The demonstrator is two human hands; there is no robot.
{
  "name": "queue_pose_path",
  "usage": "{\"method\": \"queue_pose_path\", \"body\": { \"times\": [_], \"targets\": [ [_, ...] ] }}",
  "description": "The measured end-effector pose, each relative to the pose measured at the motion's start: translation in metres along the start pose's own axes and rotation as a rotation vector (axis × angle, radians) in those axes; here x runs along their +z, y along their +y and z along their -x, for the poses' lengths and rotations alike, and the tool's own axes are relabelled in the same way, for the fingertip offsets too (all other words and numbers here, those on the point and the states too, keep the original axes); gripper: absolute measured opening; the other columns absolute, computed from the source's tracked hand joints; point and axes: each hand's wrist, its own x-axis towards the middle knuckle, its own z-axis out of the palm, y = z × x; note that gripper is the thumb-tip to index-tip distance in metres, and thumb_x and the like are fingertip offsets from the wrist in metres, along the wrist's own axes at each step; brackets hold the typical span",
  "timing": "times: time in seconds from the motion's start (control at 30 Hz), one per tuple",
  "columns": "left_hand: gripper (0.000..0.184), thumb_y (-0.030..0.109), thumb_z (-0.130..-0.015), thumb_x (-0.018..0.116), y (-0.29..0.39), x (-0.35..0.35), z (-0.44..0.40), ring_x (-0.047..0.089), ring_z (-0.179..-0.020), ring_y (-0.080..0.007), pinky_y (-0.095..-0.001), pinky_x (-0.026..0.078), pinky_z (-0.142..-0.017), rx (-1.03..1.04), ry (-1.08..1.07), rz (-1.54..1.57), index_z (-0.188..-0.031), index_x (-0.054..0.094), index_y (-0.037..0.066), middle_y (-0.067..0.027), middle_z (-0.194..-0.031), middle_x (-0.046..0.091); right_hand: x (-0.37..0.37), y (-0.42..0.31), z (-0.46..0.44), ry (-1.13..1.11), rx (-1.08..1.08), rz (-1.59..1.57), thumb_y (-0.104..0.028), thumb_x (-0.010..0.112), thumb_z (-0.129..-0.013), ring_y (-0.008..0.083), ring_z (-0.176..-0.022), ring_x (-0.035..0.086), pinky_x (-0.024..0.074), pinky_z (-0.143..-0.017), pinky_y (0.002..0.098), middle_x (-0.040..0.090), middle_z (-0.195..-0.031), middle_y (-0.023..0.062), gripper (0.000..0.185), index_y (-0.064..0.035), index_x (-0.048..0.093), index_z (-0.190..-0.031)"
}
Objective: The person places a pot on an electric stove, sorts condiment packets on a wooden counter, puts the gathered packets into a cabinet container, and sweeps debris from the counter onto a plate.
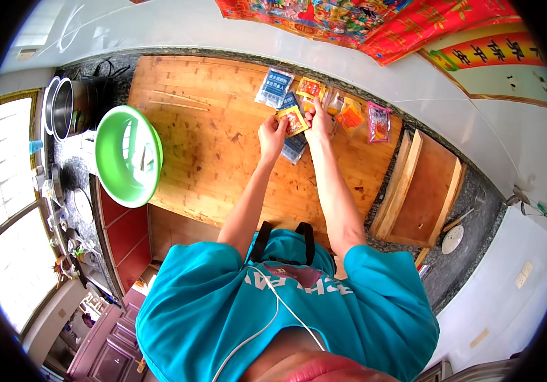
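Note:
Between my two hands is a yellow-and-red seasoning packet [293, 121], held just above the wooden board. My left hand [272, 135] pinches its left edge, fingers closed. On the other side, my right hand [317, 122] grips the right edge. Under and around them lie more packets: a blue-and-white packet [275, 87], a dark blue packet [294, 148] partly covered, and a red-and-yellow packet [311, 88] behind my fingers. Farther right are an orange packet [350, 116] and a pink-edged packet [378, 122]. A clear packet [334, 102] is partly hidden by my right hand.
The large wooden board [222, 140] carries two chopsticks [181, 100]. At its left edge stands a green basin [98, 159], with metal pots [63, 108] behind. A wooden frame-like board [426, 191] lies on the right, near a white round lid [452, 239].

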Motion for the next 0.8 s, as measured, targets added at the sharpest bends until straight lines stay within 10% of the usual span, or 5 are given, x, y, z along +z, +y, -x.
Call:
{"method": "queue_pose_path", "body": {
  "times": [0.53,0.67,0.8],
  "targets": [
    [0.021,0.015,-0.088,0.06,-0.03,-0.045,0.063,0.056,-0.059,-0.0069,-0.0254,0.044,-0.052,0.006,-0.019,0.076,-0.08,0.06,-0.004,-0.0067,-0.066,0.063,-0.12,0.002,0.108,-0.354,-0.233,0.749,-0.017,0.058,-0.09,0.0069,-0.043,0.048,0.0353,-0.038,0.0213,0.055,-0.057,-0.0005,0.014,-0.0033,0.06,-0.089],
    [0.02,0.015,-0.086,0.06,-0.048,-0.066,0.089,0.061,-0.062,-0.009,-0.0263,0.046,-0.054,0.024,-0.077,-0.114,-0.086,0.063,-0.005,-0.0101,-0.07,0.067,-0.143,0.002,0.141,-0.35,-0.372,1.089,-0.011,0.054,-0.089,0.0095,-0.046,0.054,0.0411,-0.041,0.0256,0.062,-0.063,0.0039,0.037,-0.0003,0.044,-0.124],
    [0.024,0.017,-0.086,0.06,-0.046,-0.073,0.122,0.062,-0.06,-0.0125,-0.0309,0.047,-0.053,0.079,-0.031,-0.194,-0.079,0.06,-0.006,-0.0117,-0.068,0.066,-0.158,0.01,0.155,-0.302,-0.461,0.883,-0.011,0.051,-0.092,0.0105,-0.046,0.054,0.0391,-0.038,0.0224,0.065,-0.069,0.0079,0.027,0.0023,0.041,-0.114]
  ]
}}
